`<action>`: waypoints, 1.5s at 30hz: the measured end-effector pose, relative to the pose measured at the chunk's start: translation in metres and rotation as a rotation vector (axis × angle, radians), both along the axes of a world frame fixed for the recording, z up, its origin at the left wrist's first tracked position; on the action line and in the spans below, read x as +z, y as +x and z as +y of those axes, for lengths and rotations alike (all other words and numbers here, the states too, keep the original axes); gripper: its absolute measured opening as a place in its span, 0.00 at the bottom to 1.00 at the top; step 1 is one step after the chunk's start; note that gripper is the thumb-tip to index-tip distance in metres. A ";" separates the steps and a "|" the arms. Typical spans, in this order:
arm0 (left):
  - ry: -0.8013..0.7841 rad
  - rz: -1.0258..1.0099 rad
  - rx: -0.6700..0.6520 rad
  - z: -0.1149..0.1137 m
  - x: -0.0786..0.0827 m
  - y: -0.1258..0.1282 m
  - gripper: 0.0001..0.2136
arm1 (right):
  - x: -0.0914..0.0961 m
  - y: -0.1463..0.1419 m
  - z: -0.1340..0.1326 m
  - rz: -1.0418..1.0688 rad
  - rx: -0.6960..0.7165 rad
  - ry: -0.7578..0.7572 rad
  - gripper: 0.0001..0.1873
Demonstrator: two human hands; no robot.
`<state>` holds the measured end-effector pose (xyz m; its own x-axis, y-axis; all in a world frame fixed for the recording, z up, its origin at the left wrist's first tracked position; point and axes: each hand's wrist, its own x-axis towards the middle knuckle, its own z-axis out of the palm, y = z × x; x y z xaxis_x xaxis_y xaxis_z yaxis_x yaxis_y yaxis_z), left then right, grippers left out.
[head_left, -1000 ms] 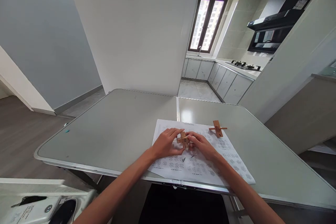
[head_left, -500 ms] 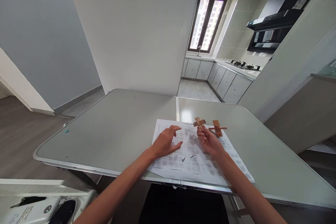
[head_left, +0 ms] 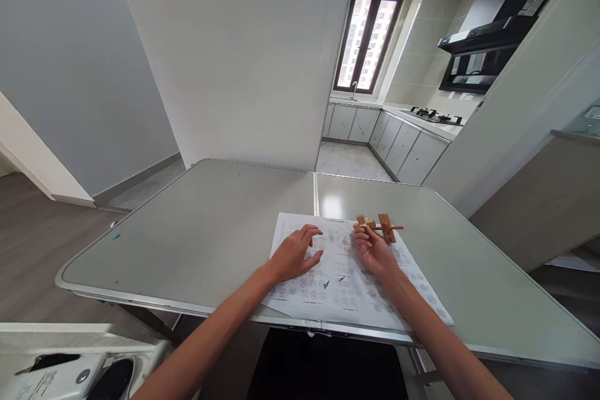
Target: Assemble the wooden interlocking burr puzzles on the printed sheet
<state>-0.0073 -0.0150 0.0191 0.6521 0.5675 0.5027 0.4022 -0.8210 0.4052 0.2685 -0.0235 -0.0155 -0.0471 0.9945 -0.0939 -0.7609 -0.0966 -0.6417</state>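
Observation:
My right hand (head_left: 374, 251) pinches a small light-brown wooden piece (head_left: 364, 220) made of crossed parts; the fingertips hide its near end. Just right of it is a darker wooden cross-shaped piece (head_left: 387, 229), a flat block with a thin rod through it. The two pieces overlap in my view, and I cannot tell whether they touch. My left hand (head_left: 294, 254) hovers over or rests on the printed sheets (head_left: 323, 309), fingers curved and apart, holding nothing. Rows of small grey diagrams cover the paper.
The sheets lie on a grey folding table (head_left: 201, 244) with a metal rim and a centre seam. Two small dark marks or bits (head_left: 327, 284) show on the paper. A teal speck (head_left: 115, 235) is at the table's left. A white container (head_left: 60, 350) stands lower left.
The held wooden piece has tilted and moved slightly right and down, closer to the darker wooden piece. My left hand keeps its pose. The view has shifted slightly.

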 end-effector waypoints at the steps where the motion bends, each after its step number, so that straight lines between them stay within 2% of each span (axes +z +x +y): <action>1: 0.001 0.003 0.002 0.000 0.000 0.000 0.16 | 0.000 0.000 0.000 -0.003 -0.007 0.007 0.05; 10: -0.024 0.088 0.012 0.001 0.000 -0.001 0.08 | 0.006 -0.003 -0.003 -0.178 -0.005 0.045 0.08; 14: -0.028 0.188 -0.044 0.002 -0.004 -0.002 0.10 | 0.010 -0.012 -0.007 -0.339 0.028 0.045 0.12; 18: -0.019 0.221 -0.047 0.004 -0.007 -0.003 0.11 | 0.012 -0.031 -0.017 -0.525 0.050 0.065 0.15; 19: -0.015 0.224 -0.046 0.004 -0.007 -0.003 0.11 | 0.012 -0.037 -0.020 -0.598 0.054 0.084 0.16; 21: -0.008 0.229 -0.045 0.004 -0.007 -0.003 0.11 | 0.013 -0.046 -0.025 -0.930 0.063 0.220 0.19; 24: -0.006 0.233 -0.044 0.004 -0.006 -0.003 0.10 | 0.016 -0.053 -0.030 -1.115 0.062 0.309 0.22; 30: -0.013 0.241 -0.032 0.003 -0.006 -0.003 0.10 | 0.020 -0.052 -0.032 -1.133 0.061 0.323 0.23; 45: 0.006 0.264 -0.028 0.003 -0.006 -0.003 0.10 | 0.014 -0.052 -0.027 -1.156 0.043 0.326 0.23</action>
<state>-0.0103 -0.0117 0.0129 0.7765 0.5449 0.3163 0.4704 -0.8354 0.2844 0.2170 -0.0509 -0.0014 -0.1351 0.9789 0.1531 0.2813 0.1860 -0.9414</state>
